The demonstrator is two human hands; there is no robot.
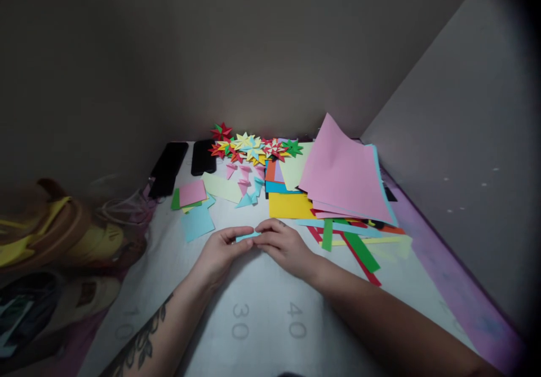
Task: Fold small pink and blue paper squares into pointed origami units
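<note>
A small light-blue piece of paper is pinched between my two hands above the white work surface. My left hand grips its left side between thumb and fingers. From the right, my right hand closes on the other end, and its fingers hide part of the paper. Just beyond the hands lie several small folded pink pieces and folded light-blue pieces. To the left sit a light-blue paper square, a pink paper square and a pale-yellow strip.
Folded paper stars are heaped at the back, beside two black phones. Large pink sheets lean at the right, over a yellow sheet and green strips. A brown bag stands at the left edge.
</note>
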